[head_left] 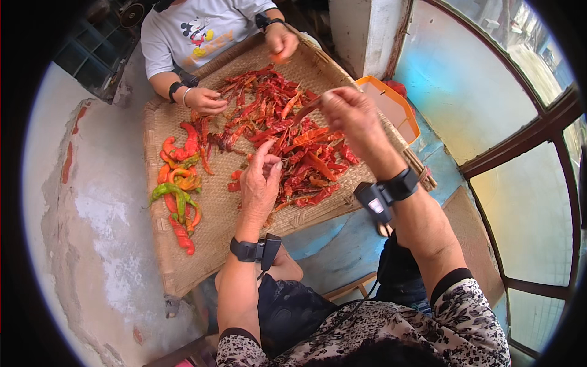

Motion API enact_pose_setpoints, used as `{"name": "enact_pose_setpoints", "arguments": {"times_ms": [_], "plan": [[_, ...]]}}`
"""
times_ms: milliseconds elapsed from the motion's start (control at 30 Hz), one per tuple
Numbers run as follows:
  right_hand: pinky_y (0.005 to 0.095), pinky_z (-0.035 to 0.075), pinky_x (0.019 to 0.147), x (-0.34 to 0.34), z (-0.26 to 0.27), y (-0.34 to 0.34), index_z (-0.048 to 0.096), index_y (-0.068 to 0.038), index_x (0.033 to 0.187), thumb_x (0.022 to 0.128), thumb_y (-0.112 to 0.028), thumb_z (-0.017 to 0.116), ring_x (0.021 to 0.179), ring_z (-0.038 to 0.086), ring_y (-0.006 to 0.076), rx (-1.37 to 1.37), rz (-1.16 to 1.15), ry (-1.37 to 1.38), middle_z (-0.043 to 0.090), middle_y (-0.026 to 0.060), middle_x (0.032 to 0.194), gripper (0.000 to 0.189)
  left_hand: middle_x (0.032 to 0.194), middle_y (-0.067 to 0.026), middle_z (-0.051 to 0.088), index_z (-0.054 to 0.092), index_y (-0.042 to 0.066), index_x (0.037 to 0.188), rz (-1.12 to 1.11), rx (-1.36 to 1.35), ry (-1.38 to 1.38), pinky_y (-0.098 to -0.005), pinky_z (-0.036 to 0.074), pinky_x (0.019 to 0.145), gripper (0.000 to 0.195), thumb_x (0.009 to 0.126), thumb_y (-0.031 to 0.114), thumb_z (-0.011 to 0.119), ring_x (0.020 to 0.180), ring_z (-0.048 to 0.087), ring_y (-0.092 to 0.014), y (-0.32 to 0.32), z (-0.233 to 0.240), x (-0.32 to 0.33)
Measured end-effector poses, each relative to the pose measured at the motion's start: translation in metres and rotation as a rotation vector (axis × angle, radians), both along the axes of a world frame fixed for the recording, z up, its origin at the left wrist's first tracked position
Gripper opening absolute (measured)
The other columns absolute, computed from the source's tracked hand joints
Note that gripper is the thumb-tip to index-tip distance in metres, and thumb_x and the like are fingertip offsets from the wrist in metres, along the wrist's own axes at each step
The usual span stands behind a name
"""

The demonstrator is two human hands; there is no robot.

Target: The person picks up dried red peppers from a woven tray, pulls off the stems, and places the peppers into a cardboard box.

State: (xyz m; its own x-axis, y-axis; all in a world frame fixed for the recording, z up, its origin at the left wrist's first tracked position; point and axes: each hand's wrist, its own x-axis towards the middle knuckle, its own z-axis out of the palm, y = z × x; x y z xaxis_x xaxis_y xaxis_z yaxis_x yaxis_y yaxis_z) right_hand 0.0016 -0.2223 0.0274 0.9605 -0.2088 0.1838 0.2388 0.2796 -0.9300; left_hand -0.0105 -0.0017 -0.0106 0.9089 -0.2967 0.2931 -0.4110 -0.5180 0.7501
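Note:
A woven tray lies before me, bearing a heap of dried red chili peppers. Raised over the right of the heap, my right hand pinches one dark red dried chili by its end. My left hand is at the heap's near left edge, thumb and forefinger close together. A thin stem shows by its thumb tip, but whether the fingers grip it I cannot tell. Fresh twisted peppers, red and orange with some green, lie along the tray's left side.
Across the tray sits a person in a white T-shirt; their hands are over the tray, one with a blurred orange-red thing. An orange-rimmed container stands right of the tray. A plastered wall is at left, framed glass panes at right.

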Motion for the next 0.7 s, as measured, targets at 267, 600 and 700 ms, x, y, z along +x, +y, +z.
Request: {"name": "enact_pose_setpoints", "arguments": {"times_ms": [267,600,700], "plan": [[0.0250,0.048,0.047,0.019,-0.017,-0.108,0.066,0.002,0.088,0.087,-0.020,0.063,0.055,0.059,0.0097,-0.501,-0.682,-0.007,0.066,0.0076,0.070,0.023,0.111,-0.0145,0.058,0.057,0.005,0.120,-0.023,0.294,-0.270,-0.0406,0.047,0.088,0.035,0.085,0.008,0.061,0.100,0.056,-0.031,-0.008,-0.006,0.001],[0.0320,0.052,0.062,0.008,-0.007,-0.053,0.064,0.001,0.100,0.084,-0.015,0.066,0.065,0.063,0.0177,-0.760,-0.298,-0.137,0.066,0.0109,0.074,0.023,0.087,-0.0112,0.062,0.063,0.002,0.096,-0.006,0.240,-0.305,-0.0401,0.048,0.072,0.012,0.087,0.009,0.061,0.083,0.058,-0.029,-0.002,-0.002,0.001],[0.0305,0.051,0.060,-0.007,-0.003,-0.016,0.064,-0.002,0.102,0.082,-0.009,0.068,0.067,0.059,0.0146,-0.915,0.064,-0.190,0.063,0.0063,0.076,0.022,0.085,-0.0106,0.062,0.062,0.002,0.096,0.033,0.118,-0.264,-0.0370,0.047,0.069,0.012,0.090,0.011,0.059,0.078,0.059,-0.027,-0.006,0.000,0.000]]}}
